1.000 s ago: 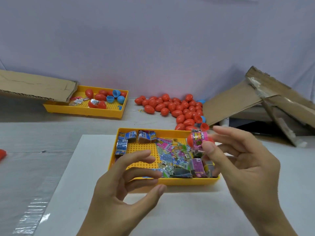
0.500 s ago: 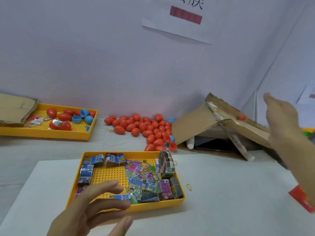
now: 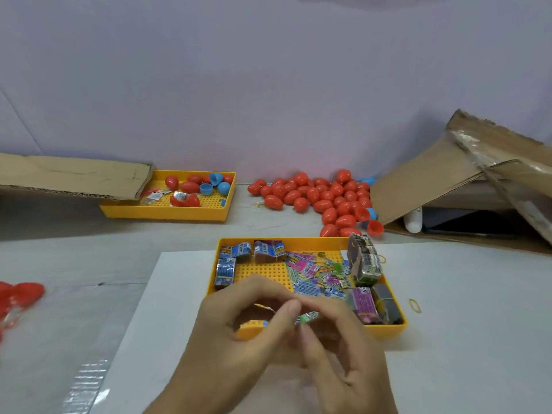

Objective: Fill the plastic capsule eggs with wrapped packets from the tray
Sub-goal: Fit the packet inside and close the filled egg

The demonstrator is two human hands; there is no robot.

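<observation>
Green packet point(image 3: 307, 317) pinched between both hands' fingertips, over yellow tray point(image 3: 397, 324).

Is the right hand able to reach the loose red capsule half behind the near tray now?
Probably yes, but not directly: the right hand is pinching a small packet, and the near tray lies between it and the red capsule half.

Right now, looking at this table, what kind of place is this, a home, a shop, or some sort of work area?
Probably a small hand-packing workstation rather than a home. A heap of red capsule eggs lies loose by the wall, a yellow tray holds sorted wrapped packets, and torn cardboard cartons sit on the table.
</observation>
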